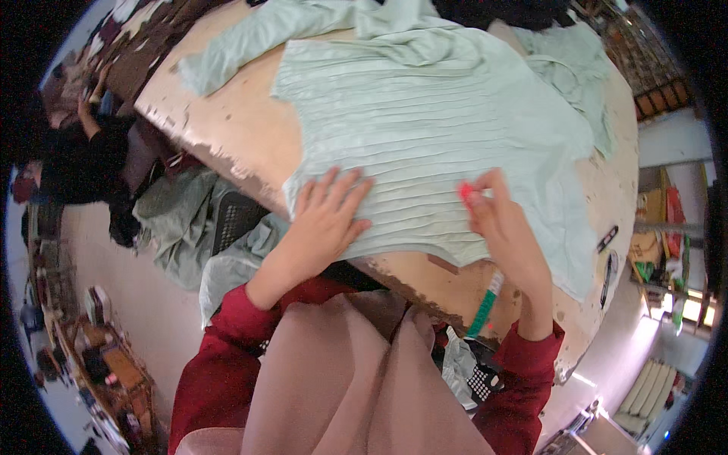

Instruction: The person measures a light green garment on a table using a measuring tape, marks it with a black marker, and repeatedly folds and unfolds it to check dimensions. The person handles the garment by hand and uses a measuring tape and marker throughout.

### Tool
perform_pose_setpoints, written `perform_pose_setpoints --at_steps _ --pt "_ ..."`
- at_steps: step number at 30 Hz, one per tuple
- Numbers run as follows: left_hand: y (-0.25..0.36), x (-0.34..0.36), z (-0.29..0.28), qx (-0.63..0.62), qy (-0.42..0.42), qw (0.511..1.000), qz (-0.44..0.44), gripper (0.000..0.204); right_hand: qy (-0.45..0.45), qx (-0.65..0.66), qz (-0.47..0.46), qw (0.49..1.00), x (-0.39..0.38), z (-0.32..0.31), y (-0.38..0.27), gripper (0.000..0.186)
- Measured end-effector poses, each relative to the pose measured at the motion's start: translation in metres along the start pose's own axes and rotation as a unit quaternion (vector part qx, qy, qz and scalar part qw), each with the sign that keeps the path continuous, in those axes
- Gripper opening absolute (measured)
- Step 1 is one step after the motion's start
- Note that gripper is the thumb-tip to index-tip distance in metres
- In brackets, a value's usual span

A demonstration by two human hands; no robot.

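Observation:
A pale green pleated garment (pixel 425 129) lies spread over the worn table, its rows of narrow pleats running sideways. My left hand (pixel 324 220) rests flat on its near left part with the fingers spread. Over the near right part, my right hand (pixel 504 227) is closed in a pinch on a small bright red object (pixel 465 191), whose exact kind I cannot make out. Close to my right wrist, a green and white tape measure (pixel 484 305) hangs over the table's near edge. One sleeve of the garment (pixel 227 64) stretches to the far left.
The wooden table (pixel 254 140) has a chipped near left edge. Two small dark tools (pixel 607 239) lie at its right side. Grey-green cloth (pixel 178 224) hangs by a black crate (pixel 236 216) on the left. Another person (pixel 83 159) in black sits at far left.

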State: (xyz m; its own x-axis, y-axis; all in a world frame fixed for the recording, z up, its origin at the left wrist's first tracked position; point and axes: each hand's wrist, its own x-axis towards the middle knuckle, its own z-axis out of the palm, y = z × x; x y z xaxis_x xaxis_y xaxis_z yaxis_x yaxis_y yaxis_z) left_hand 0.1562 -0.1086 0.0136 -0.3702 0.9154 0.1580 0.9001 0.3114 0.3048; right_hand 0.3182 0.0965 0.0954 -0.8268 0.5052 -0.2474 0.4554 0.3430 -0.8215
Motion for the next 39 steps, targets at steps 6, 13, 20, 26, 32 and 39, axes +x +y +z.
perform_pose_setpoints --at_steps 6,13,20,26,32,39 --pt "-0.042 0.047 0.011 -0.133 0.046 0.983 0.115 0.044 -0.263 0.336 -0.085 0.9 0.068 0.083 -0.024 0.012" --pt "-0.054 -0.008 -0.029 -0.067 0.136 0.961 -0.23 0.029 -0.219 0.339 -0.019 0.915 0.09 0.127 -0.011 0.017" --pt "-0.028 -0.046 -0.036 -0.313 -0.04 0.883 -0.346 0.028 -0.281 0.249 -0.019 0.927 0.08 0.118 -0.02 0.02" --pt "-0.038 -0.055 -0.024 -0.504 0.002 0.791 -0.346 0.015 -0.271 0.213 0.004 0.939 0.079 0.135 -0.01 0.018" --pt "-0.04 -0.064 -0.019 -0.5 0.087 0.802 -0.316 0.011 -0.278 0.17 -0.024 0.945 0.082 0.135 -0.006 0.015" --pt "-0.028 -0.056 -0.03 -0.399 0.059 0.862 -0.309 0.011 -0.263 0.137 -0.032 0.955 0.077 0.14 -0.007 0.016"
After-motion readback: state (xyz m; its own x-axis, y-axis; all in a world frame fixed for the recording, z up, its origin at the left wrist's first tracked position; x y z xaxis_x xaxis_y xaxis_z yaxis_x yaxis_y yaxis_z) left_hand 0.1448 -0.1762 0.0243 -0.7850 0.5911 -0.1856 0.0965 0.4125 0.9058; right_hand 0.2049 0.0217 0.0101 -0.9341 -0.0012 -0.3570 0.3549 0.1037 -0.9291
